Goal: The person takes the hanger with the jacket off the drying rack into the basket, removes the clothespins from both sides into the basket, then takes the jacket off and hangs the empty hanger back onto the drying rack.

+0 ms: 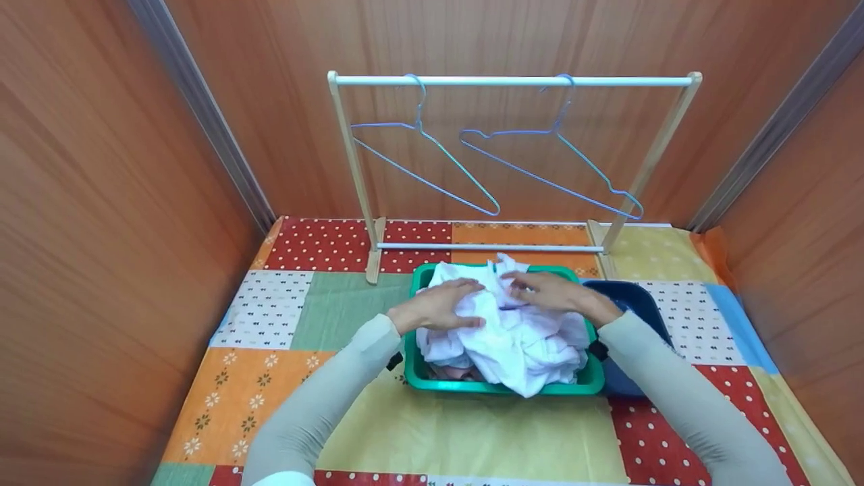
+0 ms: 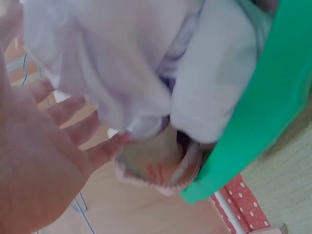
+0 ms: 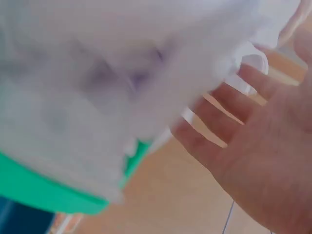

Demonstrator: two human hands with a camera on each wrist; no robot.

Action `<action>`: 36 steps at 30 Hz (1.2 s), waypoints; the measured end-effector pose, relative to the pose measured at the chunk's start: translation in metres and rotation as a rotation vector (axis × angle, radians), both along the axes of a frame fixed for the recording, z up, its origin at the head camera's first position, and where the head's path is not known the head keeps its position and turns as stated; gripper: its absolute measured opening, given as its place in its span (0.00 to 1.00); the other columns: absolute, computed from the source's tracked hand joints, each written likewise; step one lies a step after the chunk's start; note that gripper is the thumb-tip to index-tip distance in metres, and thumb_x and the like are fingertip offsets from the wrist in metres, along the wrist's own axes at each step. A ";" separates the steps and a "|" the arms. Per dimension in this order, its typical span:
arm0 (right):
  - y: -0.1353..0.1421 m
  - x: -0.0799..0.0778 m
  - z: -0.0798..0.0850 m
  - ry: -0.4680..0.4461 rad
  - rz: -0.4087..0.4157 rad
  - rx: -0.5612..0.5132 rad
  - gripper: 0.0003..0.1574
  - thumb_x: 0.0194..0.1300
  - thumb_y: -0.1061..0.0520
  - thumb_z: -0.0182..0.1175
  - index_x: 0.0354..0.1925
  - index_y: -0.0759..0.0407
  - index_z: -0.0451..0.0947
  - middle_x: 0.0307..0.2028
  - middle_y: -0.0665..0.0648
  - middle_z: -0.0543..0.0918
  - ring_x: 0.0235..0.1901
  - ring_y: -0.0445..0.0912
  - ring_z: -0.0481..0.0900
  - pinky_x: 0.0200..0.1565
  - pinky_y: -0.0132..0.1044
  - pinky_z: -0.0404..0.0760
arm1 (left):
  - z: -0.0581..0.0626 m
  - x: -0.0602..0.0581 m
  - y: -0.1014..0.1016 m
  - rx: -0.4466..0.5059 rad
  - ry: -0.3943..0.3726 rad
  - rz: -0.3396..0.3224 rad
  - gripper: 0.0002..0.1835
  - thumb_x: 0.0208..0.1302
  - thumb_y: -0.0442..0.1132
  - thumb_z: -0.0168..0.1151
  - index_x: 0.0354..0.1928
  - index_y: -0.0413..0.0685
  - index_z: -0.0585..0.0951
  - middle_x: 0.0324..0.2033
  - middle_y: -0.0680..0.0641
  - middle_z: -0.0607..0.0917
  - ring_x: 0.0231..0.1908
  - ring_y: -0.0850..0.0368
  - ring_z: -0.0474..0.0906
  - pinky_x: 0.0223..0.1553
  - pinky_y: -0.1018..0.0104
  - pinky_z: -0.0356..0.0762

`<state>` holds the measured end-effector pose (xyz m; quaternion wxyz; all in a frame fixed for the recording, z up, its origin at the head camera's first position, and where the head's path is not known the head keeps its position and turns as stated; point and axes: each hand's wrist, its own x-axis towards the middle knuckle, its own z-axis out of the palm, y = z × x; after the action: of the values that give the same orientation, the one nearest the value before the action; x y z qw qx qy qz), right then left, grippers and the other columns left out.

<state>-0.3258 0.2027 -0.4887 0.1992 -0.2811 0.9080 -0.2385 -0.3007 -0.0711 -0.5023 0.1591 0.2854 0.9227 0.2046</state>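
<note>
A heap of crumpled white clothing point(image 1: 516, 344) fills a green basket point(image 1: 459, 387) and spills a little over its near rim. On the left of the heap my left hand point(image 1: 442, 305) touches the cloth, its fingers spread and fairly straight. My right hand point(image 1: 550, 291) lies against the upper right of the heap. In the right wrist view its fingers point(image 3: 197, 141) are extended along the white fabric, partly behind it. Below the white cloth, the left wrist view shows a pinkish piece of fabric point(image 2: 161, 158) with a scalloped edge.
Behind the basket stands a wooden rack with a white top rail point(image 1: 486, 82). Two blue-purple wire hangers, a left hanger point(image 1: 432, 185) and a right hanger point(image 1: 540, 177), hang from it. A navy basket point(image 1: 644, 307) sits right of the green one. Patchwork cloth point(image 1: 472, 439) covers the table; wood-grain panels surround it.
</note>
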 end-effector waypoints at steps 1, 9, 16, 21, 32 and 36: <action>0.001 -0.006 0.002 0.036 -0.032 -0.029 0.36 0.73 0.35 0.47 0.72 0.48 0.63 0.62 0.58 0.76 0.60 0.56 0.75 0.61 0.58 0.73 | 0.002 -0.002 -0.002 0.031 0.016 0.025 0.41 0.61 0.68 0.57 0.74 0.65 0.62 0.74 0.52 0.63 0.74 0.49 0.59 0.69 0.43 0.63; -0.002 -0.055 -0.002 0.052 -0.208 -0.120 0.29 0.73 0.49 0.55 0.67 0.56 0.69 0.63 0.62 0.75 0.64 0.59 0.70 0.65 0.58 0.69 | 0.009 -0.027 -0.008 0.206 0.065 0.191 0.29 0.70 0.54 0.57 0.70 0.56 0.68 0.68 0.50 0.72 0.68 0.51 0.68 0.66 0.47 0.69; -0.009 -0.069 -0.022 -0.070 -0.216 0.090 0.38 0.72 0.46 0.56 0.74 0.50 0.59 0.73 0.60 0.63 0.73 0.60 0.59 0.69 0.62 0.59 | 0.006 -0.043 -0.003 0.119 -0.028 0.220 0.32 0.69 0.53 0.58 0.72 0.58 0.65 0.69 0.48 0.71 0.69 0.50 0.67 0.68 0.47 0.66; -0.017 -0.070 -0.034 0.109 -0.108 0.159 0.28 0.74 0.54 0.53 0.69 0.59 0.67 0.64 0.65 0.74 0.63 0.60 0.73 0.64 0.57 0.70 | 0.000 -0.048 -0.005 0.065 -0.089 0.240 0.31 0.69 0.54 0.58 0.72 0.59 0.66 0.67 0.47 0.73 0.65 0.49 0.70 0.66 0.46 0.68; -0.009 -0.058 -0.008 0.309 -0.119 -0.057 0.18 0.73 0.59 0.54 0.57 0.61 0.79 0.53 0.63 0.84 0.51 0.56 0.82 0.57 0.53 0.79 | 0.005 -0.042 -0.013 0.091 -0.086 0.213 0.30 0.70 0.54 0.57 0.71 0.57 0.68 0.67 0.48 0.74 0.66 0.50 0.70 0.66 0.46 0.68; -0.003 -0.040 0.002 0.335 -0.073 -0.087 0.17 0.72 0.59 0.55 0.57 0.58 0.80 0.53 0.60 0.84 0.48 0.52 0.83 0.53 0.51 0.81 | 0.011 -0.029 -0.015 0.107 -0.059 0.190 0.30 0.69 0.54 0.58 0.71 0.57 0.68 0.68 0.48 0.73 0.68 0.49 0.68 0.67 0.45 0.67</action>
<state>-0.3654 0.2000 -0.4865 0.0240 -0.2919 0.9270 -0.2342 -0.3295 -0.0858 -0.4915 0.1509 0.1985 0.9283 0.2760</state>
